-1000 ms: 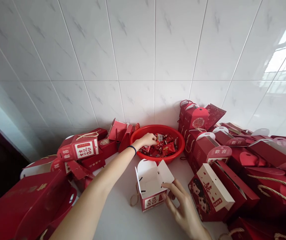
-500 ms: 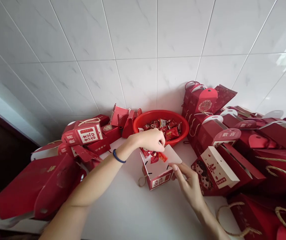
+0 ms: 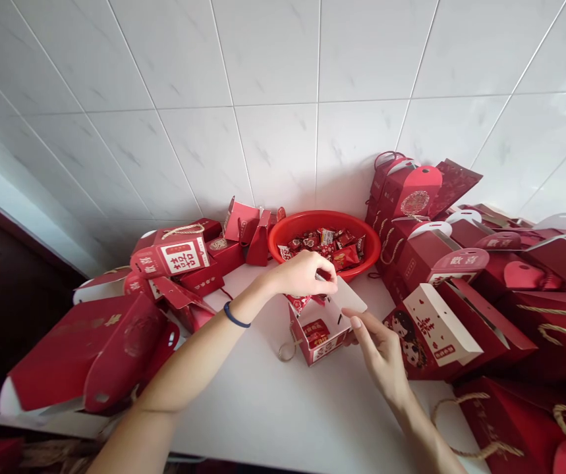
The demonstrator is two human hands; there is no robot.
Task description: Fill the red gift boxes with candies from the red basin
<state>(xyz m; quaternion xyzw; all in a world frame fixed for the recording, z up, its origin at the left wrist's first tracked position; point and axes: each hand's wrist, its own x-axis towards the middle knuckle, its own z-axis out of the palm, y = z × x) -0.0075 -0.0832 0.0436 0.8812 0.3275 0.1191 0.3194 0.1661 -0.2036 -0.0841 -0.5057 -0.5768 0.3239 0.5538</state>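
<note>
A small red gift box [image 3: 323,329] stands open on the white table, its white flaps up. My left hand [image 3: 305,274] hovers right over its opening, fingers closed on red wrapped candies [image 3: 300,302] that hang below the fist; one candy lies inside the box. My right hand [image 3: 379,343] rests at the box's right side, fingers apart, the tips touching the right flap. Behind the box stands a red plastic basin [image 3: 325,225] with more wrapped candies in it.
Red gift boxes with rope handles are piled along the right [image 3: 465,276]. More red boxes, folded and flat, lie at the left [image 3: 174,260] and front left [image 3: 85,355]. A white tiled wall [image 3: 283,99] backs the table. The table's front edge runs along the bottom.
My left hand took candies from the basin and carried them over the open box; one has dropped in. My right hand stayed at the flap. The view tilted down.
</note>
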